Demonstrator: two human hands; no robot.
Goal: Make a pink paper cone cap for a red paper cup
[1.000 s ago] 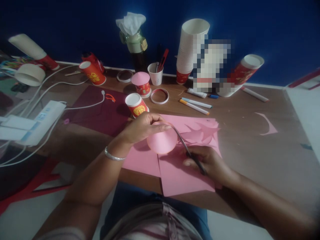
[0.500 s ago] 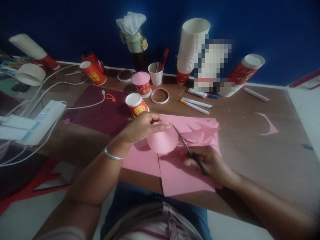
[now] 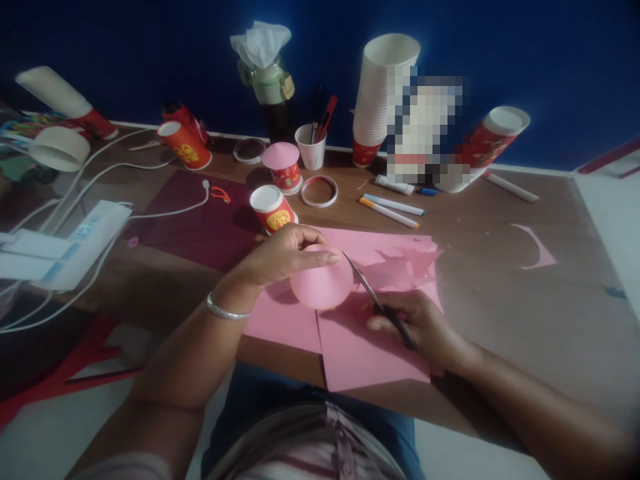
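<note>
My left hand (image 3: 293, 257) pinches a round pink paper disc (image 3: 323, 285) near its top edge, thumb on the upper face. In my right hand (image 3: 413, 323) is a pair of scissors (image 3: 367, 287) with dark handles; the blades point up and left to the disc's right edge. Whether the blades touch the paper, I cannot tell. Beneath both hands lie sheets of pink paper (image 3: 370, 363). Torn-looking pink offcuts (image 3: 400, 267) rest on them, right of the disc. Just beyond my left hand stands a red paper cup (image 3: 274, 210) with a yellow print.
Behind stand a red cup with a pink cone top (image 3: 281, 163), tape rolls (image 3: 320, 192), markers (image 3: 390, 212), a pen cup (image 3: 311, 148) and a tall cup stack (image 3: 380, 93). A white power strip (image 3: 85, 247) with cables lies left. A curved pink scrap (image 3: 537, 247) lies right.
The disc has shifted slightly left in my left hand, and the scissors' tips have moved a little left with it. The pink offcut beside the blades has also shifted in shape.
</note>
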